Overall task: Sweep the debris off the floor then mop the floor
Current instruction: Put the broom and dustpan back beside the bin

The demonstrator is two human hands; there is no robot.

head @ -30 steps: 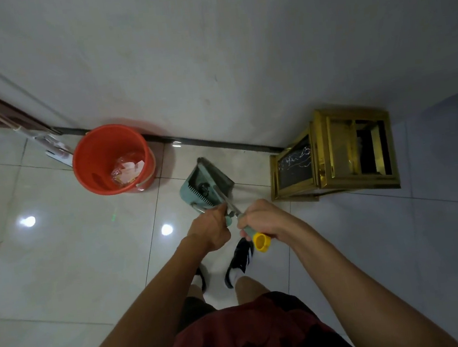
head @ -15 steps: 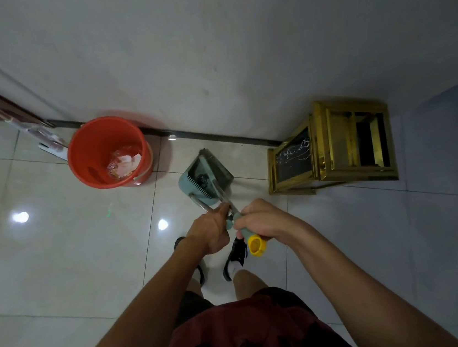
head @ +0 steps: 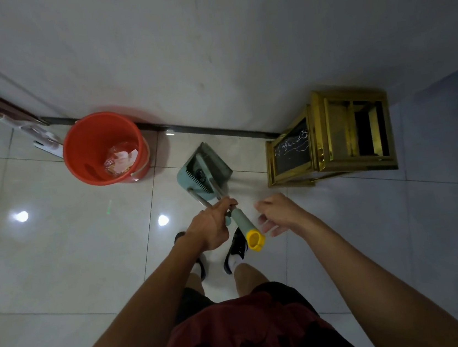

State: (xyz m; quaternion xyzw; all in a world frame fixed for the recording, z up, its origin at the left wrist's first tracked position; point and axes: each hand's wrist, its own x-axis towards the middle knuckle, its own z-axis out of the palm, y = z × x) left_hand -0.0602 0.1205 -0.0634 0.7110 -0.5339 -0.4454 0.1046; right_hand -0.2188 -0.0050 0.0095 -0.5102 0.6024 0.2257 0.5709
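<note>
Head view, the only one you've got.

Your left hand [head: 212, 227] grips two handles at once: the broom handle [head: 244, 223] with the teal grip and yellow end cap [head: 255, 239], and the metal dustpan handle [head: 202, 201] beside it. Fingers are curled round both, thumb side up. Looks like you've bundled them so one hand can carry or park the set.

Your right hand [head: 277, 215] holds nothing. Its fingers [head: 267, 223] are loosely spread and slightly bent, just beside the yellow cap and not touching it.

The dustpan [head: 206, 166] sits on the tiled floor [head: 58, 252] beyond your left fingertips, near the wall [head: 206, 46], with the comb teeth facing you. The broom head seems nested in the pan, but I can't make out the bristles.

The orange bucket [head: 81, 156] stands further out, to the left of your left hand, touching or nearly touching the skirting. Crumpled wrappers [head: 121, 160] lie in the bottom, so sweeping reads as done or nearly so.

The mop [head: 14, 127] leans against the wall behind the bucket, head on the floor, untouched.

The gold-framed stand [head: 330, 137] is out past your right fingers, in the corner.

My read: park the broom set against the wall, then send the free right hand for the mop. Risk: the two handles splay if the left grip loosens.
</note>
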